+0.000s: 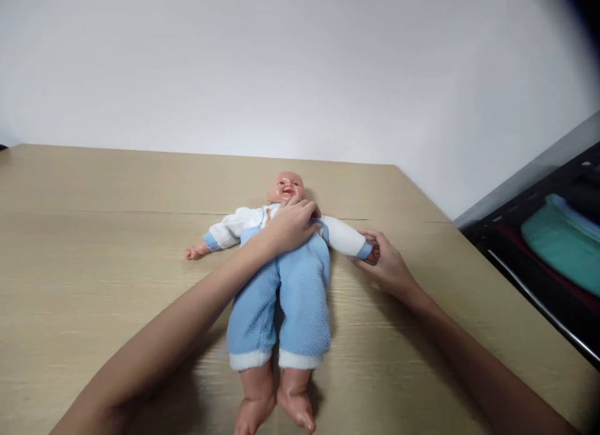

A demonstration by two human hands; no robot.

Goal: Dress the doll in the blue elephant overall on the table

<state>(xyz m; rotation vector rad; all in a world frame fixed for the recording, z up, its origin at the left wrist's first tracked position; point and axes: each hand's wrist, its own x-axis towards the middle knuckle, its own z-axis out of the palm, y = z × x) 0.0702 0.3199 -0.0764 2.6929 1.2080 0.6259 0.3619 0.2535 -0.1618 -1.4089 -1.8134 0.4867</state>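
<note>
Pale blue fleece and white cloth dress the doll (302,275), which I see through the head camera lying on its back on the tan, wood-grained table (117,285). Its head (287,184) points toward the pale wall (210,79) and its bare feet (255,407) come down to the bottom edge of my view. The left hand (293,224) lies across the doll's chest, just below the chin, fingers bent over the cloth; I cannot tell whether they pinch it or merely rest there. The right hand (387,263) is grasping the doll's small hand (374,252), next to the blue cuff (364,251) of the outstretched white sleeve (344,235). On my left, the other doll arm (232,227) stretches out sideways over the tabletop. Beyond the table's right edge I make out a teal thing (562,241) on something black (529,285); I cannot tell what either is.
</note>
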